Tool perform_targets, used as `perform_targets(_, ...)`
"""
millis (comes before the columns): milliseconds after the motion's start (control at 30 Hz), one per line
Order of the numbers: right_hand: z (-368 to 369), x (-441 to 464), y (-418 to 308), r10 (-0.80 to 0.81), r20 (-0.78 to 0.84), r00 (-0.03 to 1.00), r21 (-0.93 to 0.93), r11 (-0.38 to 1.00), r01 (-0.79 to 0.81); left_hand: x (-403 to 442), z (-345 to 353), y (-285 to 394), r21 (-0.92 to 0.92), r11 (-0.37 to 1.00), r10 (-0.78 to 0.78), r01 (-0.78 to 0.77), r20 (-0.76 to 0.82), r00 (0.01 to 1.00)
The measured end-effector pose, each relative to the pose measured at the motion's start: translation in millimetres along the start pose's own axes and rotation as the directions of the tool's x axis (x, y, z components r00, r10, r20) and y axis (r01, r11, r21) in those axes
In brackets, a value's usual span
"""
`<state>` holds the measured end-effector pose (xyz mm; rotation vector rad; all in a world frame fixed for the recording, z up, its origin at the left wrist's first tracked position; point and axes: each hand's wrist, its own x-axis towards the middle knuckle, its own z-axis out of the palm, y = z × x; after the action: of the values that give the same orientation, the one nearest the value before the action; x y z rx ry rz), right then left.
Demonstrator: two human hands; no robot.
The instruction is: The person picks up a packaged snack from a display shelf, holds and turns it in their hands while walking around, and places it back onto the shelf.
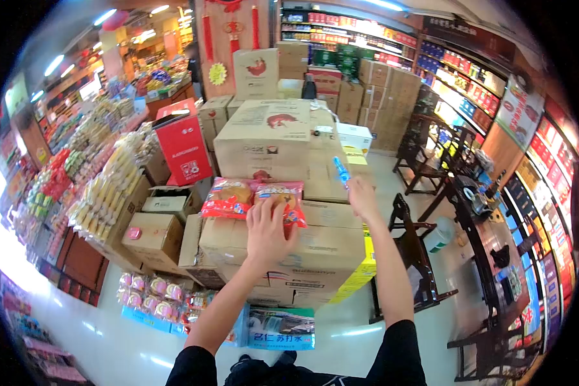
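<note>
—Grip?
—Left fingers [267,214] bent over 1 of 2 red packets [224,195]; hold unclear. Carton [325,260] beneath. Right fingers [356,186] closed round blue tool [340,170].
—Packets?
—Probably light, slippery, crushable; pinch sealed edges.

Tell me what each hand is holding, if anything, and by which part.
The right hand holds a slim blue tool by its lower end. The left hand touches a red snack packet; a grip cannot be told.
</note>
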<state>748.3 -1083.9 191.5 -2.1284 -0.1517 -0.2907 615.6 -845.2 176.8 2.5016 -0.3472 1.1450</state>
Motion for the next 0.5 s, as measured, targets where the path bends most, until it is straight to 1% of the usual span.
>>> perform_targets(67,1.3,13.1,-28.0,0.236,0.13,0.963,-0.122,0.968,-0.22,-0.7,-1.1,0.0,-0.007,1.0,-0.001,0.001,0.006,1.0)
perform_targets(100,9.7,32.1,-13.7,0.068,0.119,0.991,-0.309,0.951,-0.028,0.6,-0.2,-0.2,-0.002,1.0,0.002,-0.002,0.006,1.0)
perform_targets(133,21.4,55.6,16.9,-0.104,0.146,0.984,-0.48,0.862,0.162,0.1,-0.1,0.0,0.003,1.0,-0.003,0.003,0.009,1.0)
perform_targets(167,31.9,70.4,31.5,-0.277,0.202,0.939,-0.619,0.707,0.342,-1.8,-0.9,0.2,0.011,1.0,-0.011,0.011,0.004,1.0)
perform_targets(233,32.1,62.1,-2.1,-0.098,0.016,0.995,-0.462,0.882,0.094,-5.2,0.5,3.6,0.088,0.995,0.045,-0.036,-0.095,0.995)
perform_targets(267,40.3,69.3,0.6,-0.068,-0.054,0.996,-0.335,0.941,0.047,-8.4,-3.8,2.5,0.132,0.99,0.075,-0.056,-0.148,0.986)
perform_targets(300,45.9,79.2,6.2,-0.029,-0.116,0.993,-0.201,0.98,0.005,-18.2,-11.8,2.1,0.16,0.981,0.136,-0.114,-0.139,0.981)
perform_targets(333,46.8,80.8,-0.8,0.037,-0.079,0.996,-0.173,0.984,-0.05,-32.0,-19.4,3.3,0.186,0.967,0.198,-0.173,-0.128,0.972)
perform_targets(367,46.5,80.6,-5.6,0.107,-0.043,0.993,-0.149,0.982,-0.113,-48.1,-34.9,5.3,0.108,0.977,0.199,-0.184,-0.15,0.968)
perform_targets(400,51.3,88.7,6.9,0.066,-0.05,0.997,-0.15,0.986,-0.073,-68.0,-53.6,7.1,0.025,0.98,0.201,-0.2,-0.167,0.965)
perform_targets(433,56.4,100.4,24.6,0.031,-0.057,0.998,-0.152,0.988,-0.039,-89.5,-70.9,3.1,0.004,0.981,0.189,-0.192,-0.185,0.964)
perform_targets(467,52.5,108.1,32.6,0.045,-0.043,0.998,-0.218,0.974,-0.053,-115.8,-90.0,-4.1,-0.02,0.983,0.177,-0.184,-0.199,0.964)
perform_targets(500,49.5,113.1,37.8,0.063,-0.032,0.998,-0.283,0.956,-0.069,-148.4,-106.8,-16.3,-0.064,0.993,0.092,-0.102,-0.146,0.985)
